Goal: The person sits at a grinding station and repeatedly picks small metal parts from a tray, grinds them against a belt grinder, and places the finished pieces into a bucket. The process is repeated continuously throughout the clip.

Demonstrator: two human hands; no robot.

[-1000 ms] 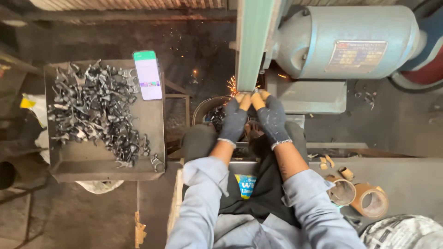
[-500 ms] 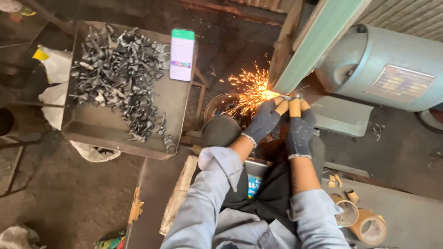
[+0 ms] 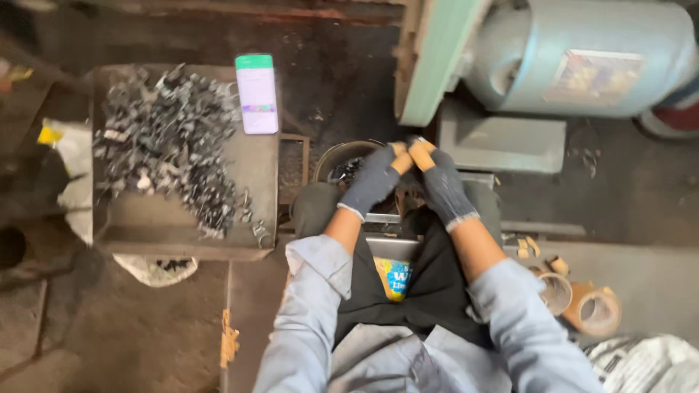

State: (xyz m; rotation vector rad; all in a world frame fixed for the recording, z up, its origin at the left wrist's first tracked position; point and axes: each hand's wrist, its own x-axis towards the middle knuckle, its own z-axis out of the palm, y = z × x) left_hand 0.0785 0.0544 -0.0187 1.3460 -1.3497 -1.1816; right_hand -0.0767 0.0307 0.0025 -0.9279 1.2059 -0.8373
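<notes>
Both my hands wear dark knit gloves with orange fingertips. My left hand [image 3: 373, 180] and my right hand [image 3: 441, 183] meet fingertip to fingertip just below the green guard [image 3: 437, 62] of a bench grinder [image 3: 582, 58]. They pinch a small metal piece between them, and the fingers hide most of it. No sparks show. A round metal bowl [image 3: 336, 154] with dark pieces sits right under my left hand. To the left, a pile of small grey metal parts [image 3: 164, 142] lies on a metal tray table [image 3: 182, 244].
A phone [image 3: 257, 93] with a lit screen lies at the tray's far right corner. Brown tape rolls [image 3: 593, 309] sit on the floor by my right elbow, crumpled newspaper [image 3: 644, 364] beside them. A white bag [image 3: 156, 269] hangs under the tray. The grinder's grey base [image 3: 502, 142] stands just right of my hands.
The shower of sparks at my fingertips half a second ago has stopped. My hands have drawn slightly down and away from the grinder, and my head view has shifted.
</notes>
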